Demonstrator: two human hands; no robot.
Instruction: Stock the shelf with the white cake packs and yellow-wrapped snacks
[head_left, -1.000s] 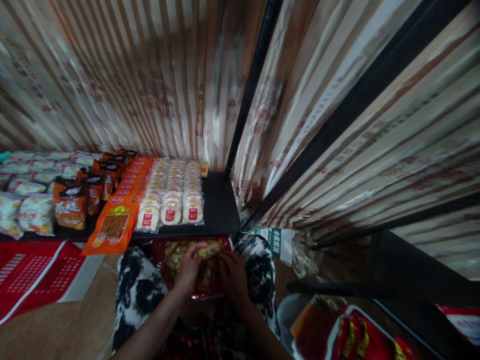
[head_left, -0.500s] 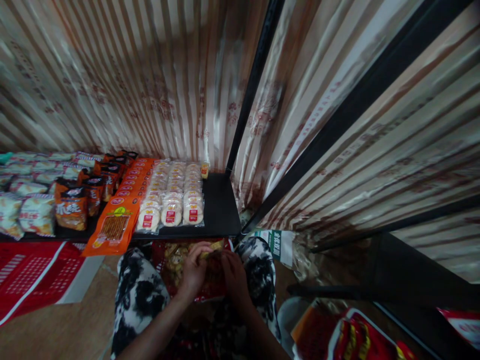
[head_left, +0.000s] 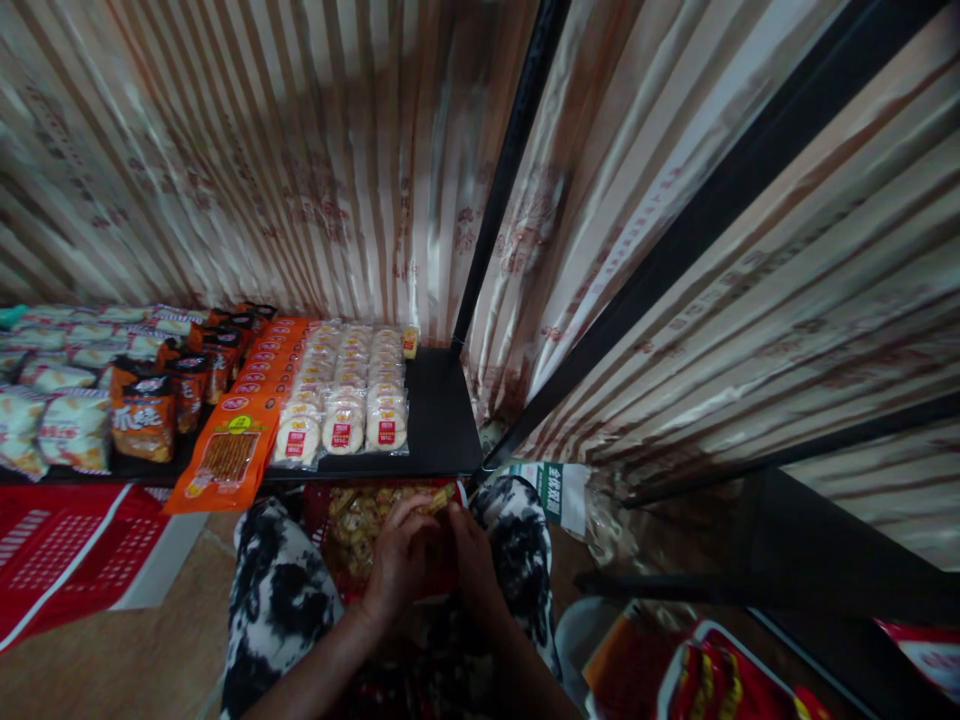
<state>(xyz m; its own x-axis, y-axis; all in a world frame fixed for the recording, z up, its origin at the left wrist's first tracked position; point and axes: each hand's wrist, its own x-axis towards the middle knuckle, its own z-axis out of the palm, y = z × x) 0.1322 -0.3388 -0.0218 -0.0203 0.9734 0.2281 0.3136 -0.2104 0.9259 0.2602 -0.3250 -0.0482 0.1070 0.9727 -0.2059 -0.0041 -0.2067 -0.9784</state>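
My left hand [head_left: 401, 555] is closed on a small yellow snack packet [head_left: 441, 497], held between my knees below the shelf's front edge. My right hand [head_left: 474, 555] has its fingers closed at the packet's right end; the fingertips are dark and partly hidden. Beneath both hands lies an open red bag [head_left: 319, 500] filled with several small yellowish wrapped snacks [head_left: 351, 525]. On the black shelf [head_left: 442, 400] ahead, rows of round white crackers in clear wrap [head_left: 343, 425] sit nearest to my hands. A single small yellow packet [head_left: 409, 342] stands behind them at the right.
Left of the crackers lie flat orange snack packs [head_left: 232, 440], brown-orange bags [head_left: 142, 415] and white bags [head_left: 73, 430]. Black posts [head_left: 510, 180] rise in front of a striped curtain [head_left: 337, 150]. Red packages [head_left: 705, 680] lie at the lower right, a red-and-white bag [head_left: 67, 560] at the left.
Both hands have shifted slightly, and the yellow packet has moved a little to the right and tilted. The left hand has turned and come lower. The shelf goods look the same.
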